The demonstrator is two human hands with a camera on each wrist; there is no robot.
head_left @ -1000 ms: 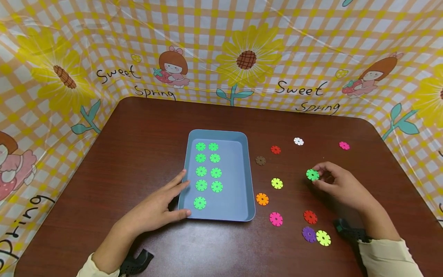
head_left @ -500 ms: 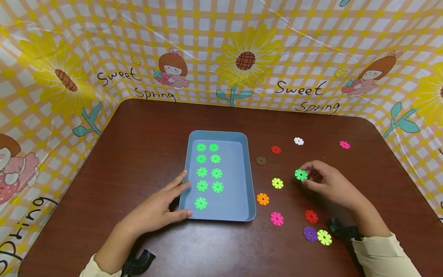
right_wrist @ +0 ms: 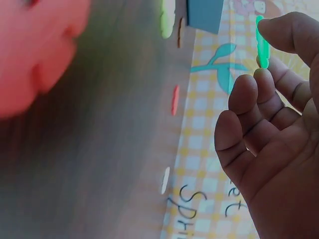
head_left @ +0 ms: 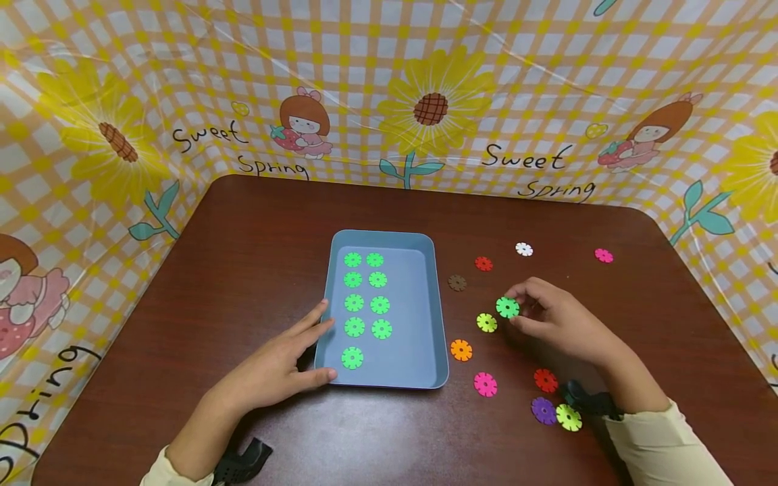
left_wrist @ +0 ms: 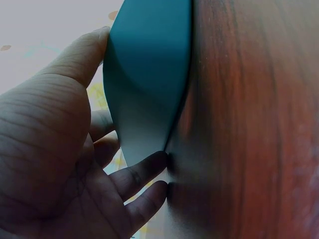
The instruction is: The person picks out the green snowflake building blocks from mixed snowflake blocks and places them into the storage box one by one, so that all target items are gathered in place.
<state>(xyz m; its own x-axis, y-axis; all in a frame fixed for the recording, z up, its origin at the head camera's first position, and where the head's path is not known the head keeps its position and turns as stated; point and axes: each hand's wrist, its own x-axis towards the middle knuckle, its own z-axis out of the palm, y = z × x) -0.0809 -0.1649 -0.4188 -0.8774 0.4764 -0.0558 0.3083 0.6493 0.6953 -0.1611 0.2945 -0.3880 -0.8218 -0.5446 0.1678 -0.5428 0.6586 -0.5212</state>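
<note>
My right hand (head_left: 556, 320) pinches a green notched plastic disc (head_left: 507, 308) between thumb and fingertips, just right of a yellow disc (head_left: 487, 322). The right wrist view shows that green disc (right_wrist: 263, 42) edge-on, raised above the table. A blue-grey tray (head_left: 416, 324) lies in the middle, with several green discs (head_left: 352, 358) in two columns on its left side. My left hand (head_left: 273, 368) rests at the tray's left edge, fingers spread. In the left wrist view the thumb touches the rim of the tray (left_wrist: 149, 55), and some fingertips reach the table.
Right of the tray lie loose discs: brown (head_left: 457, 283), red (head_left: 483, 264), white (head_left: 524, 249), pink (head_left: 604, 256) and orange (head_left: 461, 350). Nearer are another pink disc (head_left: 485, 385), a red one (head_left: 546, 380) and a purple one (head_left: 543, 410). A patterned cloth (head_left: 365, 101) walls the table.
My right hand has moved left across the table towards the tray, carrying the green disc. My left hand stays at the tray's edge.
</note>
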